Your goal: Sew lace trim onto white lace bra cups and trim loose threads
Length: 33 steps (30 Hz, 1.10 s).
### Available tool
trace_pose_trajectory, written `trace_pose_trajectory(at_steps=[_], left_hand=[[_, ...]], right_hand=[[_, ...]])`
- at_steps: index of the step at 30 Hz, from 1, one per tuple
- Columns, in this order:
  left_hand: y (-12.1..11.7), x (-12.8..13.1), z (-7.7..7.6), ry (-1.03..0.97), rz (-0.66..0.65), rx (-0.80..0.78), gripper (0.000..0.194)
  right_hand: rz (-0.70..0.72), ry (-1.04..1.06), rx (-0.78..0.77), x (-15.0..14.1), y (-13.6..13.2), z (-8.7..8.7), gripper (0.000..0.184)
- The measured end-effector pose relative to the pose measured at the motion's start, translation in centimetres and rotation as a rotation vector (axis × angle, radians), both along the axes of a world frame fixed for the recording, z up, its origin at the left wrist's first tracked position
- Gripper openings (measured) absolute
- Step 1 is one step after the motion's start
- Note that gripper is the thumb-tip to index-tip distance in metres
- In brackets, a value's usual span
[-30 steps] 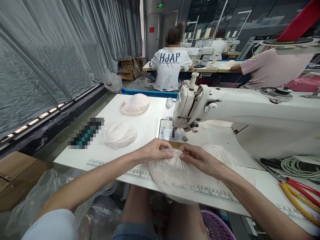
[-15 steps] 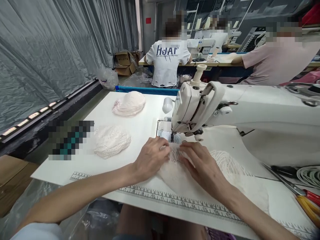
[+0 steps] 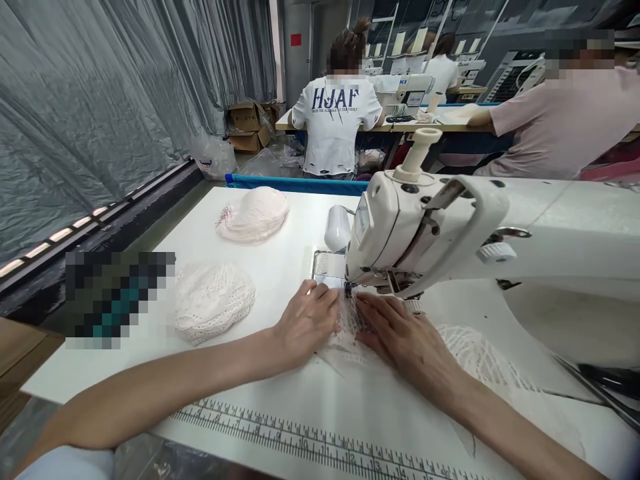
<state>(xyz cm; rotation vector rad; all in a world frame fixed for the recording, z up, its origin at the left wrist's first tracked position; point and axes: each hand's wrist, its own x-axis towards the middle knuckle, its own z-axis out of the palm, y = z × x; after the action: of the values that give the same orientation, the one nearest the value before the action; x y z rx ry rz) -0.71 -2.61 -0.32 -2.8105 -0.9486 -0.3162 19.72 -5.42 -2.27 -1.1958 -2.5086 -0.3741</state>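
A white lace piece (image 3: 353, 325) lies under the needle area of the sewing machine (image 3: 400, 220), between my two hands. My left hand (image 3: 310, 323) is closed, its curled fingers gripping the lace's left side. From the right, my right hand (image 3: 407, 333) presses its fingers together on the same lace, close to the presser foot (image 3: 349, 289). The tips of some fingers are hidden by the fabric and the machine head. Another stretch of openwork lace (image 3: 487, 357) lies to the right of my right hand, partly behind the forearm.
Two piles of white lace pieces, one nearer (image 3: 215, 300) and one farther (image 3: 255, 213), lie left on the table. A printed ruler (image 3: 300, 440) runs along its front edge. Dark-handled scissors (image 3: 595, 390) lie at right. Several people sit at machines beyond.
The lace has moved forward toward the needle, with both hands still on it. My view has shifted closer, so the machine looks larger. The scissors are now partly out of view.
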Motion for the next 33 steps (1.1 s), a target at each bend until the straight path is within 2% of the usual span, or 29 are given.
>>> trace_pose_trajectory(at_steps=[3, 6, 8, 11, 13, 15, 16, 20, 23, 25, 27, 30, 33], left_hand=[[1.9, 0.2, -0.3, -0.007, 0.05, 0.0, 0.017], [2.2, -0.2, -0.3, -0.058, 0.069, -0.04, 0.018], [1.4, -0.7, -0.1, -0.128, -0.005, -0.078, 0.02], [-0.3, -1.4, -0.1, -0.221, -0.156, -0.11, 0.026], [-1.1, -1.5, -0.4, -0.24, -0.185, -0.077, 0.026], [-1.4, -1.5, -0.7, -0.26, -0.159, -0.042, 0.02], [-1.4, -1.5, -0.8, -0.277, -0.144, -0.038, 0.018], [-1.2, -1.4, -0.8, -0.318, -0.116, -0.068, 0.019], [-1.2, -1.3, -0.7, -0.285, -0.135, -0.002, 0.023], [-1.2, -1.1, -0.8, -0.233, -0.143, 0.062, 0.022], [-1.1, -0.8, -0.9, -0.197, -0.135, 0.093, 0.013], [-0.8, -0.4, -1.1, -0.213, -0.099, 0.092, 0.023], [-0.6, -0.2, -1.2, -0.209, -0.073, 0.086, 0.021]], right_hand=[[-0.019, 0.035, -0.013, 0.3, 1.6, -0.1, 0.029], [0.024, 0.083, -0.078, 0.6, 1.4, 0.4, 0.031], [0.099, 0.1, -0.14, 0.5, 0.4, 1.0, 0.035], [0.185, 0.109, -0.147, 0.0, -1.5, 1.6, 0.043], [0.18, 0.139, -0.12, -0.5, -2.2, 1.5, 0.032], [0.151, 0.191, -0.099, -0.9, -2.2, 1.2, 0.017], [0.138, 0.213, -0.088, -1.0, -2.1, 1.1, 0.015], [0.124, 0.207, -0.053, -1.0, -1.6, 0.7, 0.027], [0.134, 0.197, -0.038, -0.8, -1.5, 0.8, 0.013], [0.158, 0.204, -0.023, -0.6, -1.5, 0.8, 0.017], [0.168, 0.22, -0.008, -0.5, -1.5, 0.8, 0.018], [0.153, 0.241, 0.009, -0.5, -1.4, 0.6, 0.018], [0.137, 0.247, 0.006, -0.7, -1.3, 0.4, 0.013]])
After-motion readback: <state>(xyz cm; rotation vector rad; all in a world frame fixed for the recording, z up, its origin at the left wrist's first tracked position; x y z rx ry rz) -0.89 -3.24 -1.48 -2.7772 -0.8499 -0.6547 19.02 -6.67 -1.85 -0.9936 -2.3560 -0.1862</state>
